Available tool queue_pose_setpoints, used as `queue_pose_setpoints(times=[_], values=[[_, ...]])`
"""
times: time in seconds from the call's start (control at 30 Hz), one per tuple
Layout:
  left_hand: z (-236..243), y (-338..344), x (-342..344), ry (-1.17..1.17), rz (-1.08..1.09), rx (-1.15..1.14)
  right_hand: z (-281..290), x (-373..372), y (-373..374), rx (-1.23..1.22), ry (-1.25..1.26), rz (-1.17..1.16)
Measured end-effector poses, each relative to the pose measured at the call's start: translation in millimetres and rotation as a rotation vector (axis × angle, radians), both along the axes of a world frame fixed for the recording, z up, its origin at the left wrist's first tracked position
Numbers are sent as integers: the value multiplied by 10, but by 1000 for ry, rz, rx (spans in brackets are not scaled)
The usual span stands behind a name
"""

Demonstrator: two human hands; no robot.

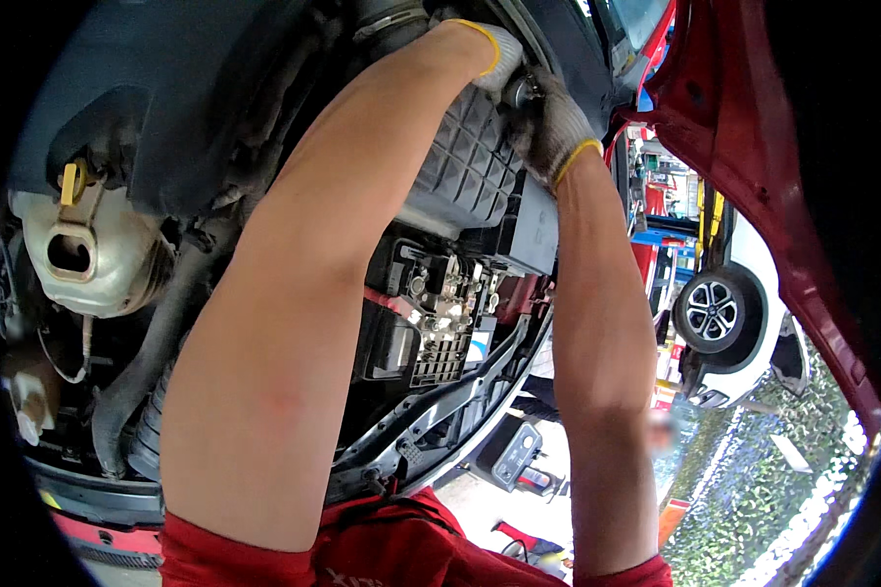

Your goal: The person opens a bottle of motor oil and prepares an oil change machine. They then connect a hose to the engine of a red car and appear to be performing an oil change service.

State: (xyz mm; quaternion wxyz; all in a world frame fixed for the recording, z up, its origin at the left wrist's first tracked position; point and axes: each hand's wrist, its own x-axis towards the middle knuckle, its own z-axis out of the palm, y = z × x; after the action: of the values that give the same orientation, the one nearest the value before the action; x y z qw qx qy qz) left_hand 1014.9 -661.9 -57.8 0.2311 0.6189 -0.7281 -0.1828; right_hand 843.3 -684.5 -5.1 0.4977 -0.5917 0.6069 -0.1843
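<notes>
Reaching beside ribbed casing (pixel 472 161), left hand (pixel 502 61) partly hidden, right hand's (pixel 555 127) grasp unclear

The left glove (pixel 500 67) and right glove (pixel 564 127) are matt knitted cloth, the right one grimy toward its fingers. Beside those fingers, a small round part (pixel 527 90) shines like metal. The ribbed box (pixel 470 161) nearer the person looks like matt, rough-gridded plastic; nearer still, bare metal glints on the terminal block (pixel 445 298). At left, the reservoir (pixel 108 259) is smooth, cloudy plastic, its yellow handle (pixel 71 183) plastic too, and the thick hose (pixel 132 377) looks like dull rubber. At right, the red panel (pixel 729 108) has glossy paint, and the far wheel (pixel 712 310) pairs smooth metallic spokes with matt rubber. The near red sleeve (pixel 235 563) is soft cloth.
</notes>
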Motion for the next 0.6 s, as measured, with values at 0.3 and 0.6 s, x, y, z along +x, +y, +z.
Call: queue_pose_setpoints(times=[0.3,0.6], values=[[-199,-317,19,-21,12,-49,126,-36,260,-566,556,324],[-166,-249,18,-15,51,35,-22,59,420,-800,591,116]])
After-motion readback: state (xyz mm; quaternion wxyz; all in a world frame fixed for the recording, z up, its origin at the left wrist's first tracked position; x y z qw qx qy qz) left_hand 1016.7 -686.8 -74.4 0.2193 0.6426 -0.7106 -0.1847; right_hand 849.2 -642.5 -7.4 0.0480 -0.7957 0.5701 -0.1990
